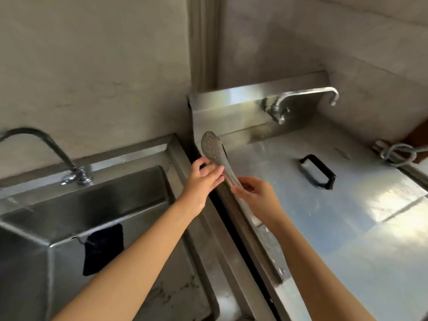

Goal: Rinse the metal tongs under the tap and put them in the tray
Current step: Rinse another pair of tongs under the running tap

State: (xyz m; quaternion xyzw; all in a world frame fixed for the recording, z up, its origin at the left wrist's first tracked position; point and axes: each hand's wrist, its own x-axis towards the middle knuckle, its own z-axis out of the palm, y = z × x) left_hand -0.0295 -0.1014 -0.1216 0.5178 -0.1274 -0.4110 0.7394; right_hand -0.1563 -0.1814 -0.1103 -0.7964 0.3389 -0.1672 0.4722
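Fingers of my right hand [256, 196] curl round the handle of the tongs [212, 147], and my left hand [202, 178] pinches them below the holey end. They stick up over the dark gap [223, 208] between sink [97, 200] and steel top [347, 232].

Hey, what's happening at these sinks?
A person holds the metal tongs in both hands, over the gap between the sink and a steel counter. The left hand grips near the perforated head; the right hand pinches the handle end. The tongs are under neither the sink tap nor the wall tap, and no running water shows.
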